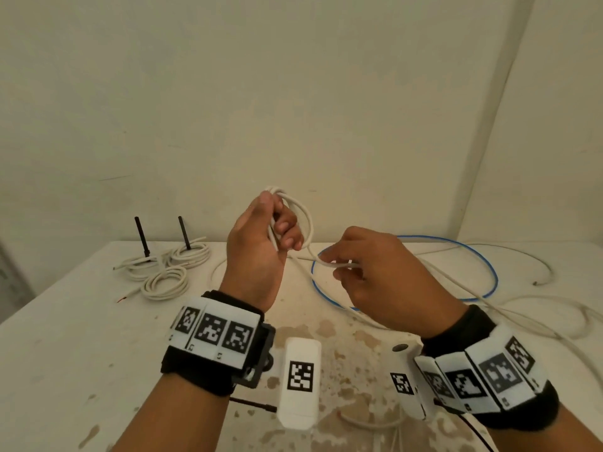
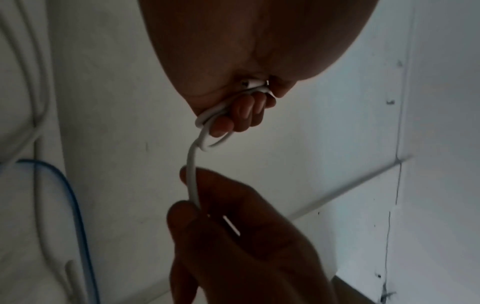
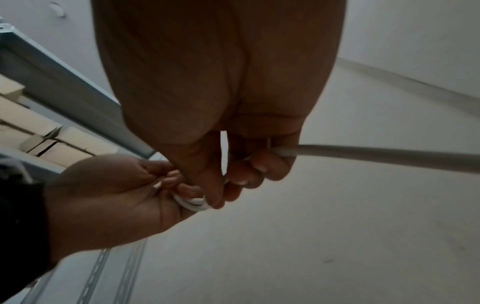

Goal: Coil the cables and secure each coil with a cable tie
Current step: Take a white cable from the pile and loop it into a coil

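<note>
Loops of white cable (image 1: pixel 301 220) are clamped in the curled left hand (image 1: pixel 261 252), raised above the table (image 1: pixel 65 337); its running length is pinched by the right hand (image 1: pixel 375 272). Coiling is judged underway; another turn is needed next. Loose cable trails rightward, finished coils (image 1: pixel 169 272) lie well left.

Smooth, matt white plastic sheathes the cable (image 1: pixel 303 220), while the table (image 1: pixel 81 337) at six o'clock looks rough, stained and chipped.
</note>
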